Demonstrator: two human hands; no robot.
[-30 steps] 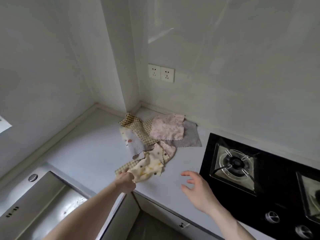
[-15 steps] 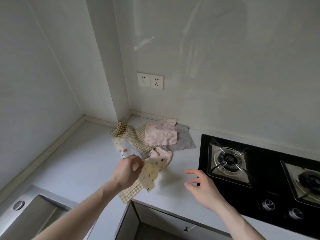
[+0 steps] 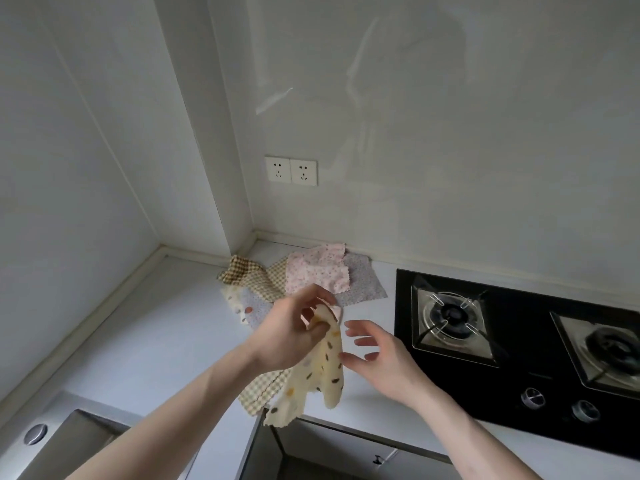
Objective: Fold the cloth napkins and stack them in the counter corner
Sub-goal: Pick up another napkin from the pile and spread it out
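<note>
My left hand (image 3: 294, 327) pinches the top of a cream napkin with brown and yellow spots (image 3: 311, 379), which hangs in the air over the counter's front edge. My right hand (image 3: 377, 358) is open, fingers spread, with its fingertips touching the napkin's right edge. Behind them a loose pile lies near the counter corner: a pink floral napkin (image 3: 317, 273) on top, a grey one (image 3: 363, 285) under it, a brown checked one (image 3: 251, 277) at the left, and a pale printed one (image 3: 247, 304). Another checked napkin (image 3: 261, 389) lies under the hanging one.
A black gas hob (image 3: 519, 355) with two burners and knobs fills the counter at the right. A steel sink (image 3: 65, 441) sits at the lower left. Two wall sockets (image 3: 291, 170) are above the corner. Bare counter (image 3: 145, 341) lies left of the pile.
My left hand has lifted the spotted napkin off the pile and up into the air. My right hand has moved in from the right to touch it.
</note>
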